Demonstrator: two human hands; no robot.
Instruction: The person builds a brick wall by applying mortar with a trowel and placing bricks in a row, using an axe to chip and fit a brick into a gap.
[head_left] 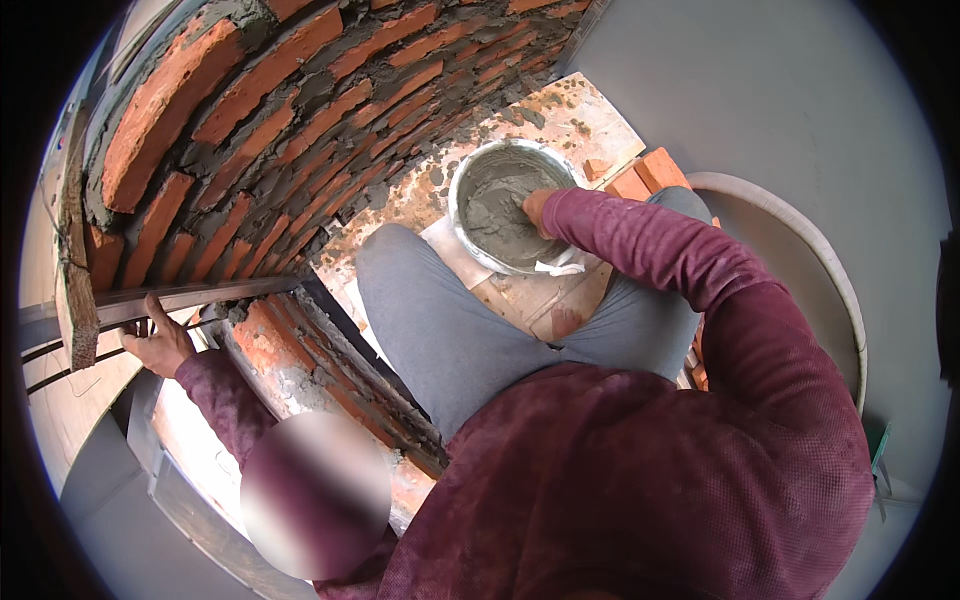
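My left hand [160,346] is at the lower end of the brick wall [270,130], its fingers apart. One finger reaches up against a long metal bar [200,294] that runs along the bricks; whether the hand bears any of its weight I cannot tell. My right hand [538,210] reaches into a white-rimmed bucket [457,215] between my knees. Wet grey mortar [497,205] fills much of it. The fingers of that hand look closed, and what they grip is hidden by the hand and the mortar.
A rough wooden strip [74,250] stands upright beside the wall's left end. Loose bricks [645,178] lie by my right knee. Mortar crumbs dot the board [590,115] beyond the bucket. A large round-rimmed tub [845,270] stands to the right.
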